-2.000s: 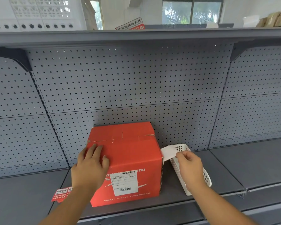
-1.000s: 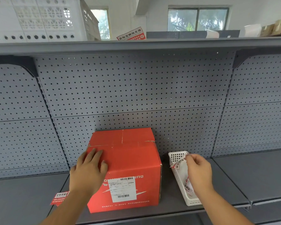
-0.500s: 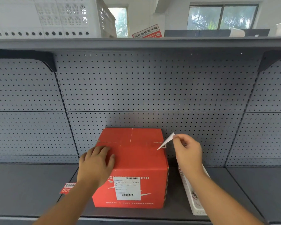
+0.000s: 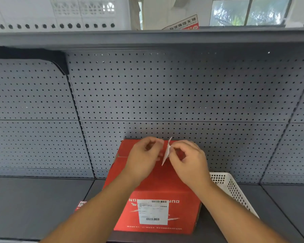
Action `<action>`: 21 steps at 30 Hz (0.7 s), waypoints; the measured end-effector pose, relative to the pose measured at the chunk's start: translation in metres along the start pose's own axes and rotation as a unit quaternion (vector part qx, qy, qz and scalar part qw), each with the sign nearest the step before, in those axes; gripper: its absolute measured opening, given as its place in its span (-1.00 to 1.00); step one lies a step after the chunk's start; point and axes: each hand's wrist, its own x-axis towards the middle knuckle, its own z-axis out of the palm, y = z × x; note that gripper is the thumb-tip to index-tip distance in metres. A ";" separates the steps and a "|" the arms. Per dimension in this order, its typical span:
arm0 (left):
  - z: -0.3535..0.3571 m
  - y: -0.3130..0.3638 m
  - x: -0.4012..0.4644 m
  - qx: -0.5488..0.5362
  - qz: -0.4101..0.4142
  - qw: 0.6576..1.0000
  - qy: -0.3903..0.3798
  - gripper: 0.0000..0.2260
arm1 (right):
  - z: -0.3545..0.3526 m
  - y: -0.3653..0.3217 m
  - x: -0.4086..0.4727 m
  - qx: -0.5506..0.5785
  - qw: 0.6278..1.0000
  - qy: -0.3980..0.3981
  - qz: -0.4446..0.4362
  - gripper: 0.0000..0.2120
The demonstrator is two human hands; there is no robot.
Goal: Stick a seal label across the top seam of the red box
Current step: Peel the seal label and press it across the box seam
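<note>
Leaving the red box (image 4: 158, 183), the left hand (image 4: 144, 159) is joining the right hand (image 4: 188, 161), both grips pinching the seal label (image 4: 166, 153) above it.

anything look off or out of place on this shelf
Two small things. The print on the front of the red box reads upside down, so the box seems inverted. A red sticker lies loose on the shelf left of the box, partly hidden by the arm. Nothing looks damaged or spilled.

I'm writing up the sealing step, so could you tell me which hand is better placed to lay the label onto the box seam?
Probably the right hand: its fingertips pinch the seal label above the red box, while the left hand only meets the label's edge.
</note>
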 end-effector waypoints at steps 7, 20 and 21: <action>-0.020 -0.003 0.031 -0.112 -0.099 0.988 -0.050 -0.90 | 0.032 -0.008 0.015 -0.100 0.989 -0.042 -0.101 -0.91; -0.039 -0.037 0.069 -0.145 -0.145 0.978 -0.048 -0.91 | 0.051 0.020 0.026 0.016 0.969 -0.071 0.236 -0.77; -0.039 -0.038 0.071 -0.135 -0.142 0.979 -0.047 -0.91 | 0.051 0.022 0.028 0.027 0.965 -0.081 0.246 -0.71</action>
